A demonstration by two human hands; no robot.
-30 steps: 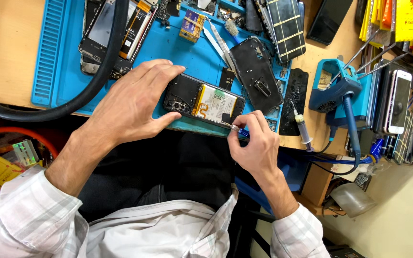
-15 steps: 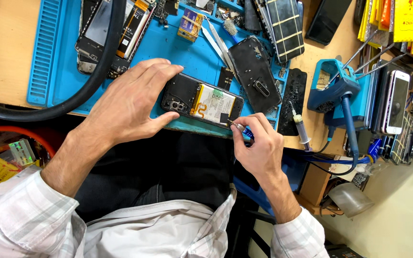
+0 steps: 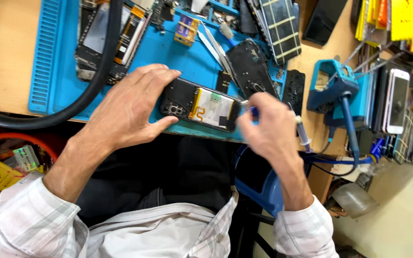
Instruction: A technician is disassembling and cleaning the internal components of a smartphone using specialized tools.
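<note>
The left hand [image 3: 125, 112] clamps the near end of an opened phone [image 3: 201, 107] at mid-frame, thumb under its lower edge and fingers over the top, pinning it to the blue mat [image 3: 168, 52] at the near edge of the surface [image 3: 5, 52]. The right hand [image 3: 266, 129] is blurred just right of the phone, pinched around a thin blue-handled tool [image 3: 253, 112] whose tip meets the phone's right end. The risk, as I judge it: the phone lies right at the mat's edge, so a hard push from the tool could slide it off toward the lap; the tip works close to the pale battery, and a slip could gouge it or a flex cable; the blur suggests quick motion, which makes a slip likelier. Counted outward: one phone in hand, one tool, one mat. One stripped phone frame [image 3: 111, 38] lies at upper left under a thick black hose [image 3: 48, 119]; one dark back cover [image 3: 249, 67] sits just above the right hand; one gridded panel [image 3: 280, 26] lies at top centre. One blue holder [image 3: 333, 83] stands at right, and beyond it several phones stand on edge, too packed to count.
</note>
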